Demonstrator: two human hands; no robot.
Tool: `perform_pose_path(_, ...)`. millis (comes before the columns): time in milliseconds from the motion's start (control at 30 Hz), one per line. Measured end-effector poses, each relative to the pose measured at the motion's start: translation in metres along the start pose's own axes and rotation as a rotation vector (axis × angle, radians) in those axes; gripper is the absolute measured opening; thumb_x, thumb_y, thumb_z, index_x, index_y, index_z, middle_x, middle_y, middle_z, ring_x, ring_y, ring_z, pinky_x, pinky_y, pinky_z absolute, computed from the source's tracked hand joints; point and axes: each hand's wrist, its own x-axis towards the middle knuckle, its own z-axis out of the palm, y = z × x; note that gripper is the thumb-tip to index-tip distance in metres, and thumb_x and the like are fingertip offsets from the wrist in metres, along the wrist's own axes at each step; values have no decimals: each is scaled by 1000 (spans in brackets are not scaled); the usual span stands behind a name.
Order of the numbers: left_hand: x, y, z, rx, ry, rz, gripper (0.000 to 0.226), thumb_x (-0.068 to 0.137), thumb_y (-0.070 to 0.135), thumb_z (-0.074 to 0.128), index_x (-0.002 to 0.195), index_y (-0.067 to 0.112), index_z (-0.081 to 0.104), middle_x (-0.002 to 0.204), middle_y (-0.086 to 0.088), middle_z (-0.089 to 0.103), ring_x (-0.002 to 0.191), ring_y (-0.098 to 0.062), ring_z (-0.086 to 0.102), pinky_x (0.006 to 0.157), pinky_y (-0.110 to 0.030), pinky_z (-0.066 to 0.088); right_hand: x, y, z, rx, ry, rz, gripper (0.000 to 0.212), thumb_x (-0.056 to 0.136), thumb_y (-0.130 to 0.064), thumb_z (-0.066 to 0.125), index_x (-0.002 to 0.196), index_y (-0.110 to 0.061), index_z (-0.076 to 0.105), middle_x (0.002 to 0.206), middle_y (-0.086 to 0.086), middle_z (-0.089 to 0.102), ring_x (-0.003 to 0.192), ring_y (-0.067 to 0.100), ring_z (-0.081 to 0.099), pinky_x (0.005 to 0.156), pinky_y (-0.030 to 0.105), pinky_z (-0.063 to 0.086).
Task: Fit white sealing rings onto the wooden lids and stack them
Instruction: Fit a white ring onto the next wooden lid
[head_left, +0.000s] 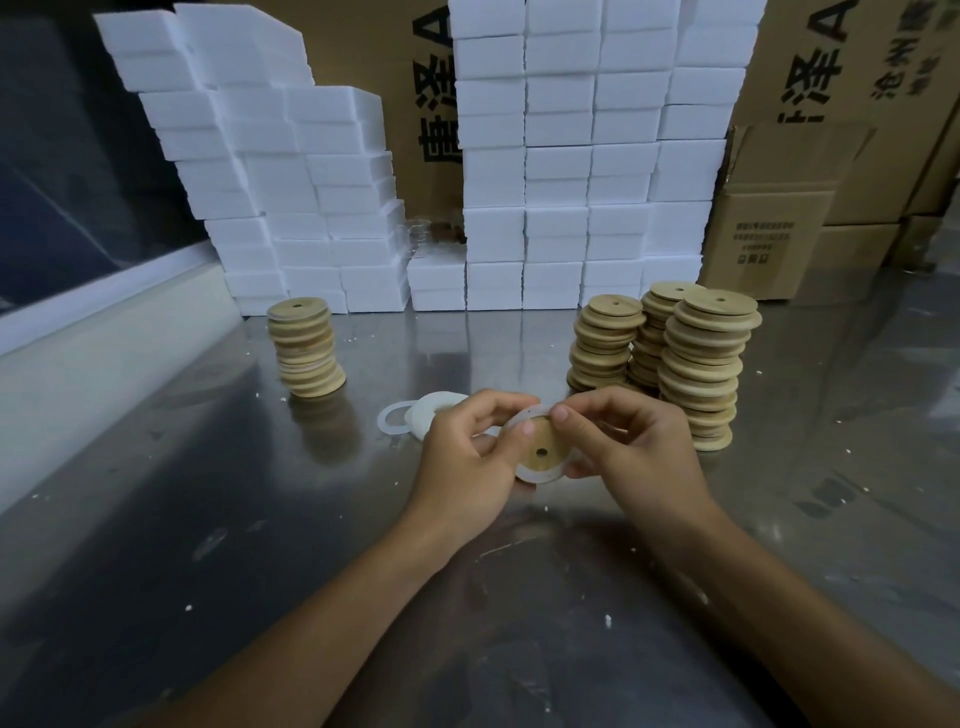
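Above the metal table (260, 519) both my hands hold one round wooden lid (542, 457) with a small centre hole. A white sealing ring (524, 475) runs round its rim. My left hand (467, 457) grips the lid's left edge, thumb on the ring. My right hand (623, 441) pinches the top right edge, fingertips pressing the ring. Just behind my left hand lies a small pile of white rings (431, 413), one loose ring (393, 418) at its left. A stack of lids (306, 351) stands at the back left. Three taller lid stacks (698, 364) stand at the back right.
Walls of white foam blocks (561, 171) line the table's far side, with cardboard boxes (763, 228) behind and to the right. A pale ledge (93, 353) runs along the left edge. Small white crumbs dot the table.
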Motion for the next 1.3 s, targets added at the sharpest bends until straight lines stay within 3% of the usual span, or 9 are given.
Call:
perform_pose_path(400, 1, 6, -7, 5, -6, 45, 25, 87, 8, 70, 99, 29, 71, 96, 5, 72, 83, -12, 72, 58, -30, 60, 2, -7, -7, 10, -152, 26, 11, 87, 0, 66, 91, 9, 69, 85, 21, 71, 68, 16, 69, 62, 32, 62)
perform_pose_path(533, 1, 3, -8, 26, -15, 51, 23, 87, 12, 70, 101, 30, 71, 99, 4, 72, 86, -14, 72, 59, -34, 61, 2, -7, -8, -9, -159, 16, 10, 87, -1, 66, 90, 9, 69, 83, 19, 72, 68, 18, 70, 61, 30, 61)
perform_pose_path(700, 1, 3, -7, 68, 5, 91, 17, 88, 17, 71, 87, 33, 66, 95, 4, 69, 80, -19, 72, 54, -36, 60, 3, -7, -6, -26, -151, 11, 8, 88, -1, 67, 88, 6, 70, 77, 12, 73, 67, 18, 71, 60, 30, 61)
perform_pose_path(833, 2, 3, -7, 73, 5, 101, 15, 89, 15, 68, 79, 25, 62, 89, -2, 66, 75, -22, 71, 54, -42, 60, 4, -7, -7, -37, -136, 18, 7, 88, -1, 68, 87, 5, 71, 76, 14, 72, 65, 20, 71, 60, 32, 62)
perform_pose_path(1133, 1, 6, -6, 70, 52, 75, 9, 89, 12, 67, 81, 12, 62, 84, -7, 68, 73, -19, 70, 52, -40, 60, 3, -9, -7, -51, -133, 23, 5, 87, -1, 69, 86, 2, 72, 78, 12, 74, 68, 26, 73, 62, 36, 63)
perform_pose_path(1300, 0, 8, -5, 50, 60, 68, 9, 89, 14, 67, 82, 14, 62, 82, -2, 69, 75, -21, 71, 51, -45, 60, 4, -10, -6, -24, -113, 31, 7, 87, -2, 69, 86, 4, 72, 78, 15, 73, 69, 26, 73, 59, 30, 61)
